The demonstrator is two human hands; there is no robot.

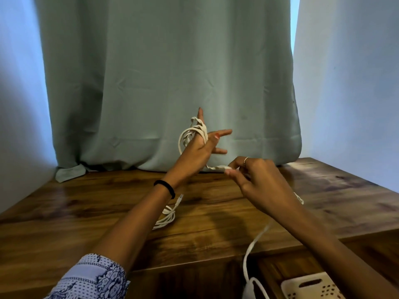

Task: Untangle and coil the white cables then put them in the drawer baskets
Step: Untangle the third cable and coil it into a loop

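Observation:
My left hand [197,151] is raised over the wooden table [86,212] with its fingers spread, and a white cable [190,134] is wound in several loops around them. The cable's free end runs to my right hand [254,178], whose fingertips pinch it just right of the left hand. A second white cable [167,215] lies loosely bunched on the table under my left forearm. Another white cable [250,253] hangs over the table's front edge towards an open drawer. A white perforated basket [311,287] sits in that drawer at the bottom right.
A pale green curtain [168,83] hangs behind the table and touches its back edge. Pale walls close in on both sides. A bit of white cable [300,198] shows behind my right forearm.

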